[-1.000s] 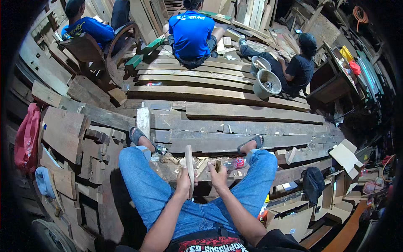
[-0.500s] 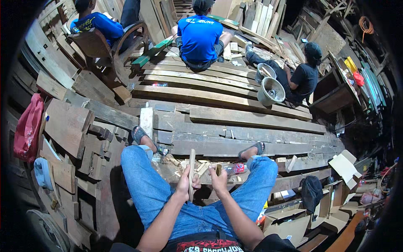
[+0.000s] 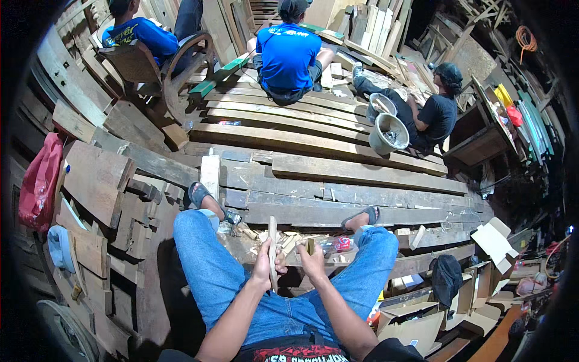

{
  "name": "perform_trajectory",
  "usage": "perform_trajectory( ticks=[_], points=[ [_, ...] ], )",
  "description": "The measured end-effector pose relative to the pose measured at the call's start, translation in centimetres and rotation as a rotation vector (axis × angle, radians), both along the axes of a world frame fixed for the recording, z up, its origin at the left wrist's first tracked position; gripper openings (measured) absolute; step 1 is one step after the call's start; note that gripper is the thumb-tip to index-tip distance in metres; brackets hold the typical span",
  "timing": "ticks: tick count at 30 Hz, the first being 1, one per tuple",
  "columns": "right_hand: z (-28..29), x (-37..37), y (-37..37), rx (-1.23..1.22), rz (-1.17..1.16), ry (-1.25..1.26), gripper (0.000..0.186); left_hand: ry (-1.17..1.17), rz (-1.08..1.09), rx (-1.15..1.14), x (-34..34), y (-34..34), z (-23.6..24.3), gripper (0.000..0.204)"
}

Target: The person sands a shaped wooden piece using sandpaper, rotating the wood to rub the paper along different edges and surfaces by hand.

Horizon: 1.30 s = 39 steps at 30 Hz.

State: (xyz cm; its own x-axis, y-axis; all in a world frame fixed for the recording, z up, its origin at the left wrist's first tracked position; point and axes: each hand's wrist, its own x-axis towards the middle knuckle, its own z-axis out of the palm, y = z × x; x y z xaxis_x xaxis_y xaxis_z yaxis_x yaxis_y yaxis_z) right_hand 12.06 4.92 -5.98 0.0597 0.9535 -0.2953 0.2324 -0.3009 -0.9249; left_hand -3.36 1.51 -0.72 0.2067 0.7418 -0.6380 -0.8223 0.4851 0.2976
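Left hand [image 3: 263, 265] and right hand [image 3: 312, 263] have shifted slightly leftward in view since half a second ago, and the pale wooden strip [image 3: 272, 232] has gone with them; the buckets [image 3: 381, 145] and the long planks [image 3: 362, 172] show no matching change.

Grip, left: closed on the strip, thumb on the near side, fingertips showing past its right edge. The strip stands roughly upright above the lap, between the knees; held low, its upper part is bare, presumably to leave that length accessible.

Grip, right: closed on a small brown piece [image 3: 310, 245], thumb uppermost. Its material cannot be determined. It is apart from the strip, just to the right; the closeness suggests both are kept within easy reach of each other.

Posture: knees in blue jeans [image 3: 211, 253] are spread and the sandals [image 3: 198, 192] set wide, which appears to give a stable seat and room for the hands.

Surroundings: wood scraps [image 3: 288, 241] and a clear plastic bottle [image 3: 338, 244] lie beyond the hands, between the legs. Opened cardboard boxes [image 3: 410, 326] stand at the right, seemingly put aside from the working space
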Motion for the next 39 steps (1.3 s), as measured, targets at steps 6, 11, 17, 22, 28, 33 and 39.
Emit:
perform_trajectory(
  ticks=[6,11,17,22,28,33,39],
  points=[
    [0.0,-0.3,0.0,-0.014,0.022,0.011,0.026,0.133,0.002,0.047,0.7,0.0,-1.3,0.026],
    [0.8,-0.6,-0.2,-0.024,0.036,0.03,0.025,0.165,0.062,-0.001,0.9,0.0,-1.4,0.024],
    [0.4,-0.5,-0.2,0.014,0.071,0.023,0.021,0.297,0.045,0.039,0.9,-0.3,-2.1,0.031],
    [2.1,-0.7,-0.4,-0.035,0.112,-0.033,0.024,0.174,0.051,0.005,0.4,-0.3,-2.5,0.024],
    [0.7,-0.4,-0.3,-0.026,0.148,0.001,0.022,0.157,0.019,0.027,0.4,-0.2,-1.8,0.044],
    [0.5,-0.5,-0.3,-0.009,0.18,-0.042,0.019,0.346,0.017,-0.106,0.8,0.2,0.1,0.046],
    [0.0,-0.5,-0.5,-0.017,0.197,0.008,0.025,0.496,-0.078,-0.063,0.4,-0.3,-1.8,0.044]
  ],
)
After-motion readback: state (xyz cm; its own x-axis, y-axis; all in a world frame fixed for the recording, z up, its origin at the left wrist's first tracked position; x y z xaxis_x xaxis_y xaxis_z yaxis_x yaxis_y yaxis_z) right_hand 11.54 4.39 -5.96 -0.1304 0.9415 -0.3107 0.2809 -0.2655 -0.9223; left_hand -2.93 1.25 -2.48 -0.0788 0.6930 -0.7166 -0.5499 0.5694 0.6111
